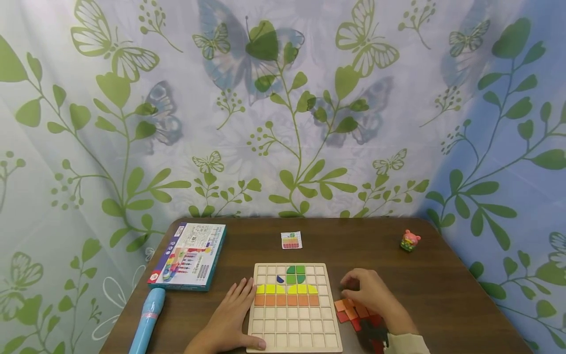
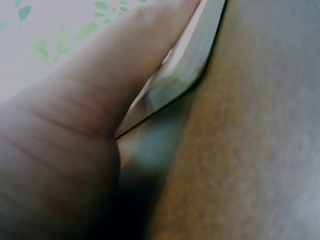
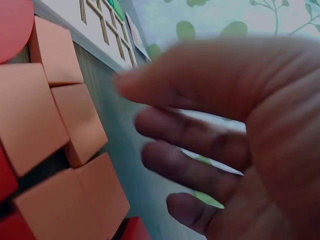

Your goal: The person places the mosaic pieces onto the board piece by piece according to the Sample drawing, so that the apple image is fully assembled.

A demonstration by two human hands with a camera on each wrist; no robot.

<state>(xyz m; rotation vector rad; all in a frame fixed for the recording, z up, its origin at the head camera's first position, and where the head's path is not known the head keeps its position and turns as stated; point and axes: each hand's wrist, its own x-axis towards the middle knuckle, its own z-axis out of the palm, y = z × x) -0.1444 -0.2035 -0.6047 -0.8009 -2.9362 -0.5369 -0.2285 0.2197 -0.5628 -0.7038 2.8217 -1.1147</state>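
A pale wooden grid board [image 1: 293, 326] lies on the table with coloured tiles in its cells. Green tiles [image 1: 291, 279] and one small dark blue tile [image 1: 280, 279] sit above a yellow row [image 1: 292, 289] and an orange row [image 1: 287, 300]. My left hand [image 1: 227, 314] rests along the board's left side, fingers spread and thumb at the front corner. To the right of the board, my right hand [image 1: 369, 292] hovers by a heap of loose orange tiles [image 3: 30, 115] and red tiles. Its fingers are loosely bent, with nothing between them in the right wrist view.
Behind the board lies a small picture card [image 1: 291, 240]. A boxed set [image 1: 190, 255] and a light blue microphone [image 1: 148, 319] are on the left. A pink and green figurine [image 1: 410, 241] stands at the back right, before a patterned curtain [image 1: 309, 123].
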